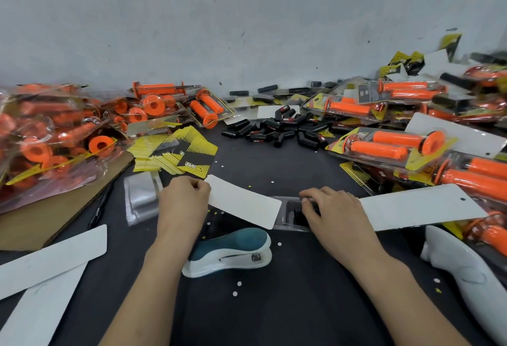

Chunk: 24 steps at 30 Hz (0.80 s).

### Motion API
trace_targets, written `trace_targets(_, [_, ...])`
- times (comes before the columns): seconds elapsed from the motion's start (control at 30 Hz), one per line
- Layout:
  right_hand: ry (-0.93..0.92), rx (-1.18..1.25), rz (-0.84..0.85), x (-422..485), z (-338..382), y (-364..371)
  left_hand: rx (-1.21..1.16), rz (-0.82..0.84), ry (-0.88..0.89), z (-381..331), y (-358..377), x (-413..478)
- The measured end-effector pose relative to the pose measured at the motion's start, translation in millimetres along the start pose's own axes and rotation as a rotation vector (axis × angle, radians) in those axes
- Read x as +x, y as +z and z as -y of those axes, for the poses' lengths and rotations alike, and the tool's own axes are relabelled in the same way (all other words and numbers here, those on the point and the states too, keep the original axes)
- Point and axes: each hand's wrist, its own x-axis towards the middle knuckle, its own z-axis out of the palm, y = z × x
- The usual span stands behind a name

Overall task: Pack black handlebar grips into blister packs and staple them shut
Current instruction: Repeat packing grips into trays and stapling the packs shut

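The left hand (184, 197) is pinching the near-left end of a white backing card (244, 203), which is lying slanted over the dark table (288, 304). The right hand (332, 212) is curling its fingers over a clear blister pack (288, 215), which is holding a black grip (297, 215) just beside the card's right end. A teal-and-white stapler (229, 253) is sitting between the forearms. Loose black grips (274, 129) are lying heaped farther back, with packed orange grips (384, 145) piling up at both sides.
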Motion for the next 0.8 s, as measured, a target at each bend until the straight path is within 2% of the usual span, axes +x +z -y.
trace_targets(0.53, [0.003, 0.019, 0.003, 1.3, -0.5, 0.0, -0.008, -0.072, 0.074, 1.8, 6.3, -2.8])
trace_targets(0.63, [-0.001, 0.018, -0.013, 1.1, -0.1, 0.5, -0.017, 0.0, 0.057, 0.5, 5.1, -4.8])
trace_targets(0.8, [-0.007, 0.029, -0.028, 1.4, -0.1, 1.2, -0.036, 0.256, -0.049, -1.6, -0.9, -7.0])
